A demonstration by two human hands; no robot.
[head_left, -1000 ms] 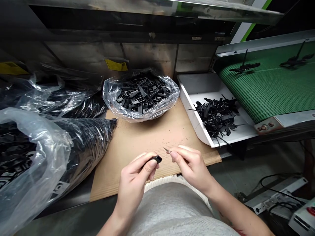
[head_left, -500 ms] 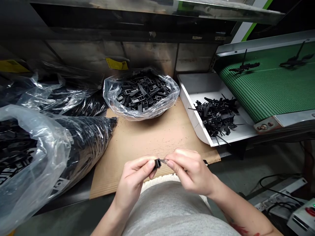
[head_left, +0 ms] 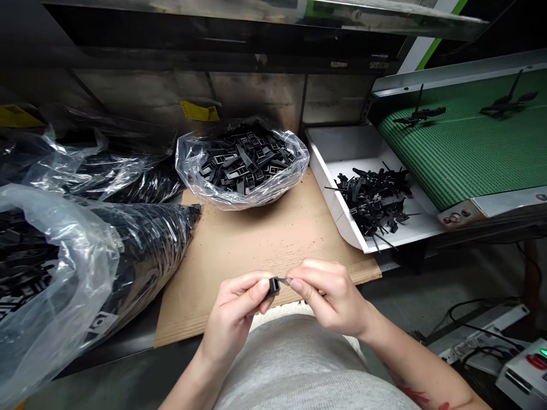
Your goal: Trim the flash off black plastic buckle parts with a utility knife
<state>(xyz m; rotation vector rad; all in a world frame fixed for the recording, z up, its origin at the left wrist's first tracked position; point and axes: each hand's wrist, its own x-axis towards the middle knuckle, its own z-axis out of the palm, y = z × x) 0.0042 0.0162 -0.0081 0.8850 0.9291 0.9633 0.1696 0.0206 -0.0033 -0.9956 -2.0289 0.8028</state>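
My left hand (head_left: 236, 302) pinches a small black plastic part (head_left: 274, 286) with a squarish open end, above the front edge of the cardboard. My right hand (head_left: 331, 293) is closed on a knife, whose thin grey blade (head_left: 284, 281) points left. The blade's tip is at the black part's open end; whether it touches cannot be made out. Most of the knife is hidden inside my right fist. Beyond my hands, a clear plastic bag (head_left: 243, 200) stands open, full of similar black plastic parts (head_left: 250, 162).
Cardboard (head_left: 252, 242) covers the bench. Filled plastic bags (head_left: 141, 245) lie at left. A white tray (head_left: 337, 213) at right holds a tangle of black molded pieces (head_left: 376, 199), below a green conveyor belt (head_left: 465, 131) carrying two more. A metal ledge (head_left: 273, 12) crosses the top.
My hands keep nearly the same pose, with the blade still at the black part's end. The view has shifted slightly, so the surroundings sit a little further left.
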